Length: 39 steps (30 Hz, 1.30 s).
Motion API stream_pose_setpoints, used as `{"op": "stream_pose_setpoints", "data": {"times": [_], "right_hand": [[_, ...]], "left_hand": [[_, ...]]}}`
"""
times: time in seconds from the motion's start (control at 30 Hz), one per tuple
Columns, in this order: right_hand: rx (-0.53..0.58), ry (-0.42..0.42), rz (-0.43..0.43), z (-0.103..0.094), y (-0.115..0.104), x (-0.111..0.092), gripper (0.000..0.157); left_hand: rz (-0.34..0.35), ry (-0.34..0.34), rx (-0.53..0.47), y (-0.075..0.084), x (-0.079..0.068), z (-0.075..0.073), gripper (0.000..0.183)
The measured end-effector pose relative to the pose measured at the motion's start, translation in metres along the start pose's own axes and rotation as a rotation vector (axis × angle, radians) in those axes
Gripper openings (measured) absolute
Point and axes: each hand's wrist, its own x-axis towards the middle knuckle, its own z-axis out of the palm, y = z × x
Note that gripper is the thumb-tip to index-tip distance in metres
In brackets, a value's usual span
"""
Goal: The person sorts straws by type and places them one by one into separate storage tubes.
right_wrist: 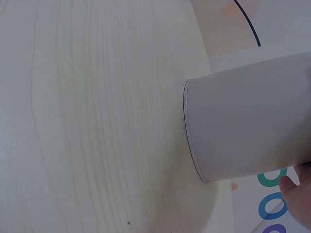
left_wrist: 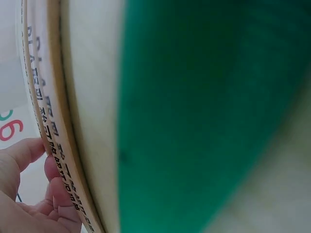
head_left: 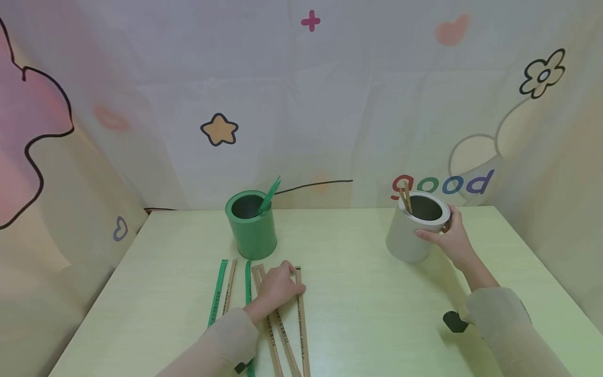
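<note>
My left hand [head_left: 280, 285] reaches over a row of long, slim printed sticks. Its thumb and fingertips pinch the upper end of the rightmost brown printed stick [head_left: 302, 324]; in the left wrist view, that hand [left_wrist: 34, 194] is at a brown stick with dark lettering. Other brown sticks [head_left: 284, 335] pass under the hand, and a green stick [head_left: 248, 283] lies to their left. On the right, my right hand [head_left: 454, 241] grips the white cylindrical holder [head_left: 407, 243] near its rim, thumb across the front. Two brown sticks [head_left: 405, 199] lean inside the holder.
A green cylindrical holder [head_left: 254, 235] with green sticks [head_left: 269, 196] in it stands at the back, left of centre. Another green stick [head_left: 218, 293] and a brown stick [head_left: 230, 285] lie at the left. Behind the table [head_left: 353, 293] hangs a printed cloth [head_left: 292, 104].
</note>
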Motion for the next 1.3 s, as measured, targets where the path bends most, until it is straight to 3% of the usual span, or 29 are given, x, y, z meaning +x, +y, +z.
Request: {"op": "stream_pose_setpoints", "data": {"times": [0.37,0.63,0.8,1.0,1.3], "right_hand": [[-0.004,0.006,0.001,0.001,0.0,0.001,0.09],[0.003,0.018,-0.001,0.003,-0.001,-0.001,0.09],[-0.005,0.018,-0.003,0.001,0.004,0.001,0.091],[0.003,0.016,0.011,0.0,0.002,0.0,0.091],[0.013,-0.005,0.01,0.0,0.0,0.0,0.091]], "left_hand": [[-0.043,0.021,0.066,0.006,0.001,0.002,0.027],[-0.046,0.035,0.022,0.008,0.003,0.003,0.024],[0.028,0.037,-0.083,0.004,0.007,-0.001,0.021],[0.053,-0.021,-0.277,0.008,0.01,-0.01,0.019],[0.07,-0.041,-0.576,0.042,0.005,-0.036,0.016]]}}
